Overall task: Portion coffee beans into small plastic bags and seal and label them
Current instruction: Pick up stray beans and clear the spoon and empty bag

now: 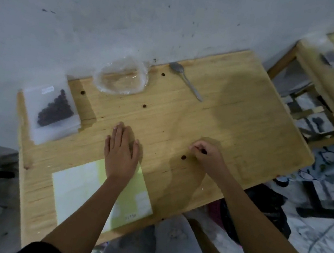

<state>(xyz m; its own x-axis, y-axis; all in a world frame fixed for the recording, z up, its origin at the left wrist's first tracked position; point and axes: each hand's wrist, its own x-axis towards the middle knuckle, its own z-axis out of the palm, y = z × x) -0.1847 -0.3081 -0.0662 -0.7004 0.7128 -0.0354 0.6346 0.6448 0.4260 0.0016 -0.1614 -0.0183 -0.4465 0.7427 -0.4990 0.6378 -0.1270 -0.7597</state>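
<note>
I count: one labelled clear bag (48,116), part-filled with dark coffee beans (57,106), flat on a stack of empty bags (71,126) at the tabletop's (239,115) far left corner. Four loose beans (183,157) scattered on the wood; a fifth bean (204,152) pinched in the right hand (208,157).

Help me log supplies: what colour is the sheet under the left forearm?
The sheet is pale yellow-green with white patches, seen in the head view.

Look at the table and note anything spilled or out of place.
Several loose coffee beans lie scattered on the wooden table, outside the filled bag: near the crumpled clear plastic, by the spoon, and beside the right hand, which seems to pinch one.
</note>
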